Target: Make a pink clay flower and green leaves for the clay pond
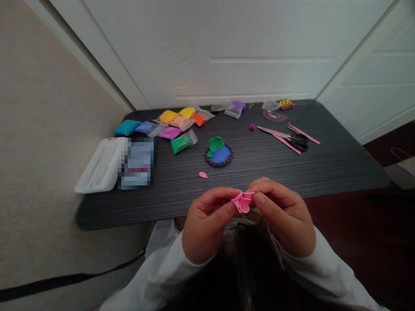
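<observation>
A small pink clay flower point(244, 203) with several petals is pinched between my two hands in front of the table's near edge. My left hand point(207, 224) grips its left side with thumb and index finger. From the right, the thumb and fingers of my right hand point(285, 216) close on the opposite petals. One loose pink petal point(202, 175) lies on the table just beyond my left hand. Farther back sits a round blue clay disc point(221, 154) with a brown beaded rim and green leaf shapes point(216, 143) on it.
Several bags of coloured clay point(168, 116) lie at the back left, near a white box point(105, 166) and a blurred phone-like item point(138, 164). On the right are black-handled scissors point(296, 140), pink tools point(304, 133) and a purple scrap point(252, 127). A white panel point(227, 43) rises behind the table.
</observation>
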Demonstrator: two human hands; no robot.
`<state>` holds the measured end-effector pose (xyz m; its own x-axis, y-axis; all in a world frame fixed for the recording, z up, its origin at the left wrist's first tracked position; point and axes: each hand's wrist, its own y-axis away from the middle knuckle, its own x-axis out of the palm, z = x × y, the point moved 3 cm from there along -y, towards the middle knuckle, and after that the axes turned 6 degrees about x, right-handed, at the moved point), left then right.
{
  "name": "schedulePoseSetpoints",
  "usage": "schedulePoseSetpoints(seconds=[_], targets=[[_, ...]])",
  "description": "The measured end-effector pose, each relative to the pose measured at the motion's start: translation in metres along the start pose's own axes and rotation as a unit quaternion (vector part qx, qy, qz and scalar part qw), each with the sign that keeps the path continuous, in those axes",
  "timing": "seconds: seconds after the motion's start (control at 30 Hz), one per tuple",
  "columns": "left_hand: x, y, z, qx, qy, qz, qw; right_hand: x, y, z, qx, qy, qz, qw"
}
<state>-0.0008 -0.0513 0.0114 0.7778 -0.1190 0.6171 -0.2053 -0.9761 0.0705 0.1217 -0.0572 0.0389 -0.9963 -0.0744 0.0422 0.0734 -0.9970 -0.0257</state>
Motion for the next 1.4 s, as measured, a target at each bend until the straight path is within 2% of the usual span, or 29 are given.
schedulePoseSetpoints(seconds=[0.53,0.93,1.13,1.4], targets=[[0.001,-0.001,0.001,-0.011,0.024,-0.008,1.000,0.004,0.000,-0.009,0.046,-0.094,0.024,0.994],[0.002,-0.003,0.003,0.018,0.030,-0.033,0.999,0.002,-0.004,-0.010,-0.034,-0.002,-0.033,0.999],[0.003,-0.002,0.002,0.026,0.023,-0.033,0.999,0.002,-0.004,-0.013,-0.062,0.011,-0.035,0.997],[0.001,-0.003,0.005,-0.002,0.048,-0.036,0.998,0.004,-0.005,-0.019,-0.069,0.007,-0.017,0.997]])
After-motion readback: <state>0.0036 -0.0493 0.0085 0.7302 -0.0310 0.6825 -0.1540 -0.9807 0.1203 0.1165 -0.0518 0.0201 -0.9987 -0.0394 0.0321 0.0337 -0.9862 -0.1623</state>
